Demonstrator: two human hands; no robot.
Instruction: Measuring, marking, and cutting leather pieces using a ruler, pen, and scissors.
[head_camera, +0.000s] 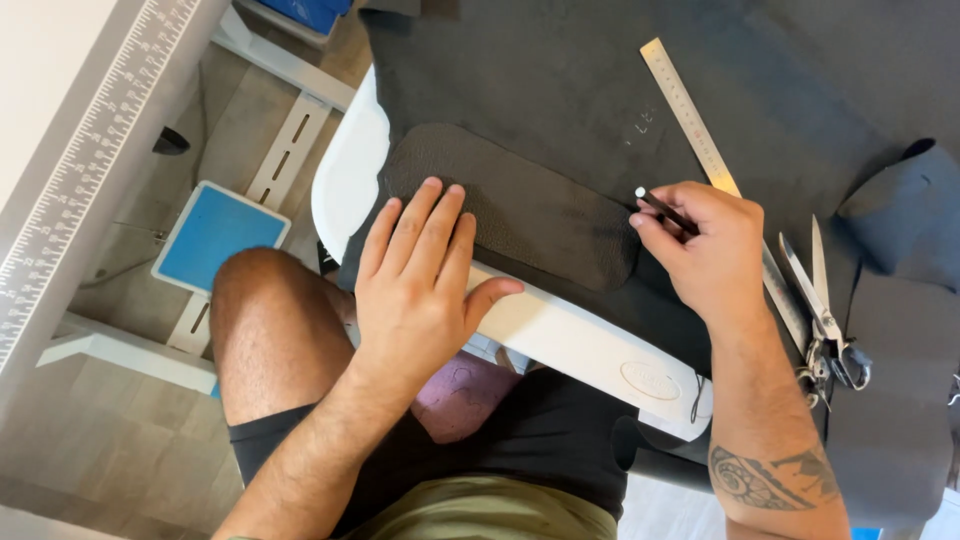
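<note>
My left hand (425, 275) lies flat, fingers together, on a dark textured leather pattern piece (540, 215) and holds it down. That piece rests on a larger sheet of dark leather (600, 80) spread over a white table (560, 335). My right hand (705, 245) grips a thin dark marking pencil (662, 208) with a white tip. The tip touches the big sheet right at the pattern piece's far right edge.
A long metal ruler (690, 115) lies diagonally on the leather, passing under my right hand. Metal scissors (825, 310) lie to the right of my wrist. A blue foot pedal (215, 235) and a white frame stand on the floor to the left.
</note>
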